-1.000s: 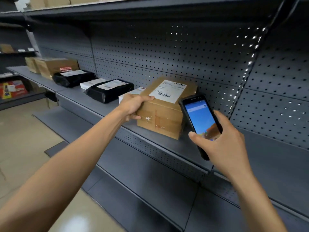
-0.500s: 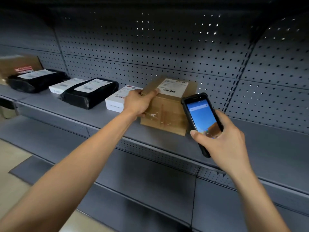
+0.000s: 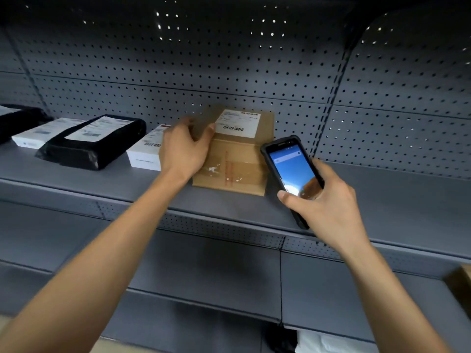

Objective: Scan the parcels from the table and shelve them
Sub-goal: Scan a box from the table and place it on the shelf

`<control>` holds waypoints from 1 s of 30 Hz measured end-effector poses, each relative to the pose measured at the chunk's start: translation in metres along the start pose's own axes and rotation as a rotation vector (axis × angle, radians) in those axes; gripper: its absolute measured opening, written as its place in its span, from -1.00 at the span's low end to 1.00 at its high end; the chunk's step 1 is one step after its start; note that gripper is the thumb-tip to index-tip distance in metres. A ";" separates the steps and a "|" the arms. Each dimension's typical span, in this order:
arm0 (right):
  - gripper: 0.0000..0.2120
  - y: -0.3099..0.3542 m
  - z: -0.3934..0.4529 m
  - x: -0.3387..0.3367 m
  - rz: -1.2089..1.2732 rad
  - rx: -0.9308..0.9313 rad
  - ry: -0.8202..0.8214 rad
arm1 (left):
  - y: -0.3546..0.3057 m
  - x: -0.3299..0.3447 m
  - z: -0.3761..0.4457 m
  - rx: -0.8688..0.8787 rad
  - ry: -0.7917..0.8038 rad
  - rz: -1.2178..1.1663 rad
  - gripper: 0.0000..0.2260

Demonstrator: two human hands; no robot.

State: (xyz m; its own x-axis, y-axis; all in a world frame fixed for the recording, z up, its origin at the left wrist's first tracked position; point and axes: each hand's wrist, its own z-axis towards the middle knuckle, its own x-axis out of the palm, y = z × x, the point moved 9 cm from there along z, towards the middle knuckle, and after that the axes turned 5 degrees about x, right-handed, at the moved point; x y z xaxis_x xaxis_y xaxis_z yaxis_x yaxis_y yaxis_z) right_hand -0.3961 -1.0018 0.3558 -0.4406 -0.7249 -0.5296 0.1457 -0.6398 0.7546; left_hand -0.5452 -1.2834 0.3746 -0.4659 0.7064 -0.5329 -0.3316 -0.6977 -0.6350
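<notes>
Grey pegboard shelving fills the view, and the cardboard parcel [image 3: 233, 154] sits flat on the middle shelf [image 3: 382, 189], label up, just beside a white box [image 3: 146, 151] so the row probably stays tight and the barcodes readable. Left hand [image 3: 184, 151] has its grip curled round the parcel's left edge, looks like it's squaring it up against the neighbour. Right hand [image 3: 323, 202] grips the handheld scanner [image 3: 293, 171], screen facing the person, thumb at its edge, probably ready for the next scan.
</notes>
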 end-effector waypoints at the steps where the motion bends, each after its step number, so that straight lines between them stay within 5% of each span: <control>1: -0.56 0.000 -0.001 -0.002 -0.004 0.006 -0.008 | -0.008 -0.003 -0.001 0.063 -0.022 0.036 -0.44; 12: -0.44 -0.015 -0.038 -0.064 -0.005 0.088 -0.137 | -0.114 0.008 -0.051 0.357 0.071 0.246 -0.52; 30: -0.59 -0.122 -0.244 -0.339 -0.070 0.265 -0.455 | -0.399 0.150 -0.296 0.774 0.484 -0.060 -0.54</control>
State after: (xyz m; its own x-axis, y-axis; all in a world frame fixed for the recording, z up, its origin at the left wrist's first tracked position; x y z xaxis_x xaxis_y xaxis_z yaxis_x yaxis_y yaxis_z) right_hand -0.0477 -0.7405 0.3491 -0.7894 -0.4615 -0.4049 -0.1008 -0.5532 0.8269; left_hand -0.2398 -0.8639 0.3824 -0.0928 0.5951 -0.7983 -0.8828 -0.4199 -0.2104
